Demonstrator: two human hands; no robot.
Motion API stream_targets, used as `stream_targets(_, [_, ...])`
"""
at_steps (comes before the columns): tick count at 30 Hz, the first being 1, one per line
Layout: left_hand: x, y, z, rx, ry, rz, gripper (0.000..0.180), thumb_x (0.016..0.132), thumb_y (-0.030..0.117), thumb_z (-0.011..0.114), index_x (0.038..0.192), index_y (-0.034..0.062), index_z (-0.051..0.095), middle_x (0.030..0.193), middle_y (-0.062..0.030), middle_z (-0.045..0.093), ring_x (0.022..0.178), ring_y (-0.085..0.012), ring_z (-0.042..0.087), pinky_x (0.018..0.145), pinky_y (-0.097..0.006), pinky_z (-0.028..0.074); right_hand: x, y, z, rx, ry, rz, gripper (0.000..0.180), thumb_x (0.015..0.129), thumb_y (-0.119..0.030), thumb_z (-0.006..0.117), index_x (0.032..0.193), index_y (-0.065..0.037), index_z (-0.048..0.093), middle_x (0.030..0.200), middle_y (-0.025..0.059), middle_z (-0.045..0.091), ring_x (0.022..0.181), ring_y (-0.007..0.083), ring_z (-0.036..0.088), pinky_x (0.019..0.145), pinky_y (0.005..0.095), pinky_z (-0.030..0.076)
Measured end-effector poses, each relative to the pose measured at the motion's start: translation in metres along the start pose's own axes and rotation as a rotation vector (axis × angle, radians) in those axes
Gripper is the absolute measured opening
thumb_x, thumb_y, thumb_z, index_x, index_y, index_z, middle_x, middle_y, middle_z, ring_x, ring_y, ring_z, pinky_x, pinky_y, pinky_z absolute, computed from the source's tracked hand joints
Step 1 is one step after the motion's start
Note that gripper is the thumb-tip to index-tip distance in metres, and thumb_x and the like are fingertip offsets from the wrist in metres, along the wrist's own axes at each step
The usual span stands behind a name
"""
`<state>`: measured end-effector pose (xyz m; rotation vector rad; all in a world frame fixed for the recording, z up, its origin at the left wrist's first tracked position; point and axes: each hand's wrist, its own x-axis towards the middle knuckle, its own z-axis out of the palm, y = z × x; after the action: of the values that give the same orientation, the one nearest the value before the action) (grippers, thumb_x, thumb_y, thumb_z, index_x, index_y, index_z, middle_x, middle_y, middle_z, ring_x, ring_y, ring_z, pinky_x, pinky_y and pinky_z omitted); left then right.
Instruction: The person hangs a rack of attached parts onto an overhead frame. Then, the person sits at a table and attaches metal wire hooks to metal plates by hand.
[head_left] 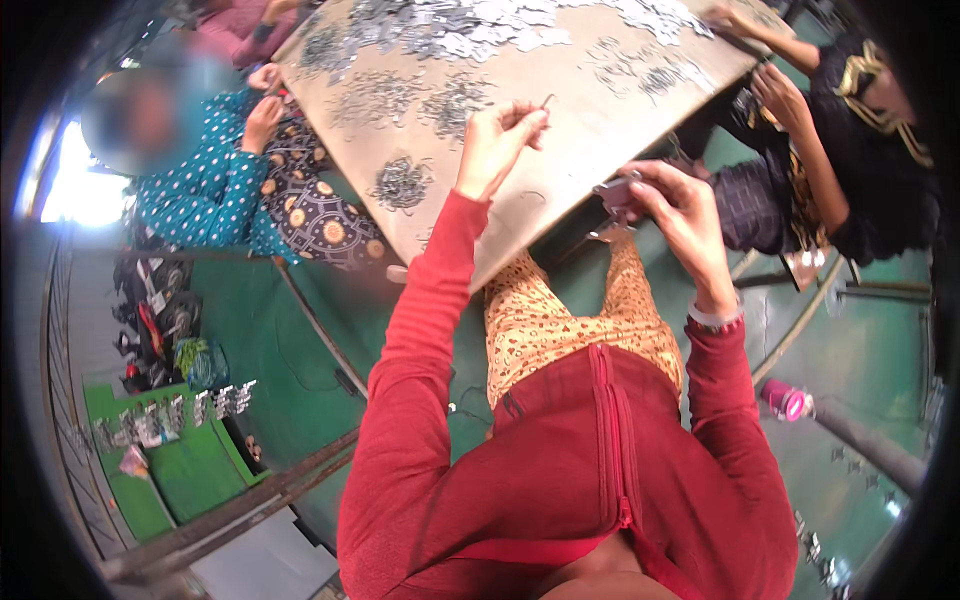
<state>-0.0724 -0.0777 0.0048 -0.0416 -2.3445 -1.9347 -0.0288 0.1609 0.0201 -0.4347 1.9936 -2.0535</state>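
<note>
Over the near corner of the table (590, 120), my left hand (500, 145) pinches a small thin piece of bent wire (547, 101), its tip poking up past the fingertips. To the right, just off the table's edge, my right hand (680, 205) is closed on a small grey metal part (614, 194) with a flat face; its exact kind is too small to make out. A single curved wire (533, 196) lies on the tabletop below my left hand. Beside that hand, to the left, sits a dense pile of bent wires (401, 183).
Looser wire heaps (455, 105) and many flat grey metal pieces (480, 30) cover the far tabletop. A person in a dotted teal top (215, 150) sits at the left; another in black (850, 150) sits at the right. A pink cylinder (787, 400) stands behind on the green floor.
</note>
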Motion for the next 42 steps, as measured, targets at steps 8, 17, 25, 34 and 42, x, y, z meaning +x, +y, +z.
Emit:
stream_targets(8, [-0.063,0.026,0.057,-0.457,-0.198,-0.025,0.016,0.081,0.008,0.066,0.092,-0.0034,0.062,0.084,-0.0059,0.064,0.078,-0.0107,0.059,0.074,-0.025,0.049,-0.011,0.009,0.003,0.046,0.016,0.003,0.018,0.087,-0.006,0.056,0.101,0.006,0.060,0.083,0.0056,0.064,0.071,0.0088,0.058,0.064,0.0219,0.049])
stream_targets(17, [-0.073,0.034,0.076,-0.431,-0.117,-0.068,0.013,0.086,0.009,0.060,0.092,-0.0021,0.058,0.074,-0.0067,0.063,0.063,-0.0131,0.061,0.060,-0.024,0.050,-0.015,0.013,0.003,-0.176,0.126,-0.038,0.012,0.084,-0.005,0.059,0.090,0.005,0.062,0.074,0.0061,0.065,0.070,0.0074,0.059,0.062,0.0220,0.049])
stream_targets(25, [-0.091,0.020,0.066,-0.016,0.273,0.514,0.029,0.064,-0.009,0.069,0.087,0.0057,0.059,0.081,-0.0067,0.061,0.074,-0.0222,0.058,0.066,-0.031,0.046,0.029,-0.004,-0.013,-0.060,0.025,0.053,0.020,0.086,-0.009,0.057,0.098,0.006,0.063,0.087,0.0103,0.066,0.077,0.0119,0.060,0.063,0.0218,0.047])
stream_targets(34, [-0.094,0.000,0.076,-0.029,0.100,0.559,0.018,0.071,0.002,0.069,0.086,0.0008,0.057,0.086,-0.0068,0.063,0.082,-0.0223,0.060,0.078,-0.037,0.045,0.356,0.143,-0.046,-0.820,0.035,-0.476,0.033,0.081,0.001,0.045,0.112,0.001,0.057,0.097,0.0184,0.063,0.083,0.0329,0.059,0.074,0.0378,0.047])
stream_targets(42, [-0.114,0.000,0.076,-0.003,0.221,0.487,0.016,0.072,0.001,0.068,0.084,0.0037,0.058,0.084,-0.0049,0.062,0.077,-0.0209,0.060,0.073,-0.033,0.045,0.371,0.155,-0.015,-1.270,-0.051,-0.537,0.035,0.068,-0.001,0.061,0.103,0.002,0.062,0.086,0.0195,0.064,0.075,0.0315,0.061,0.062,0.0368,0.048])
